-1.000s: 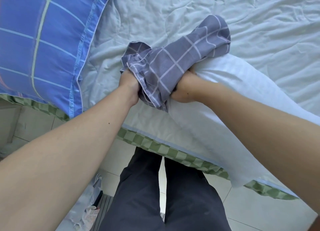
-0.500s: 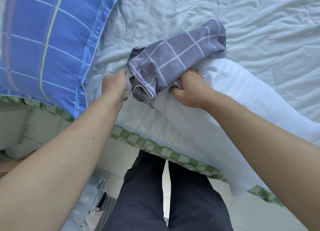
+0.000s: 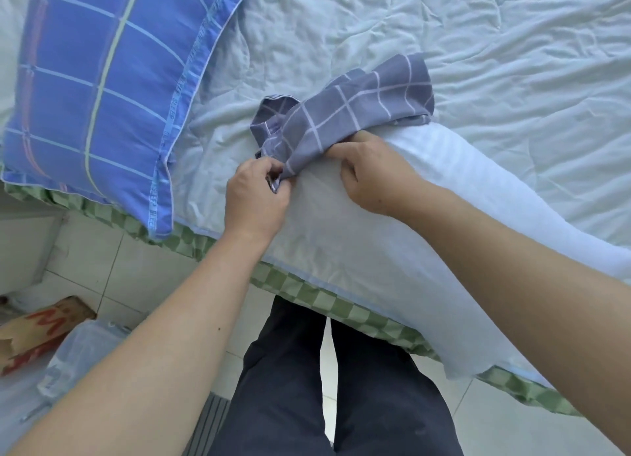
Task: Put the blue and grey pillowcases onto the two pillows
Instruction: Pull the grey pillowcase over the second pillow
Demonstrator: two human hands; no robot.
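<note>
- Where the white pillow [image 3: 392,250] lies across the bed [image 3: 512,79] edge, the grey pillowcase [image 3: 345,117] is bunched over its far end.
- An edge of the grey pillowcase is pinched by the left hand [image 3: 254,196].
- Fabric at the pillow end is gripped by the right hand [image 3: 372,175], close beside the left.
- The second pillow is enclosed in the blue pillowcase [image 3: 95,90]; "SLEEP" is printed on its border.

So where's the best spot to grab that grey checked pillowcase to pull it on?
Probably its open hem, from the near side. The grey pillowcase lies bunched over the white pillow's far end, and both hands, left hand and right hand, already pinch that edge.
</note>
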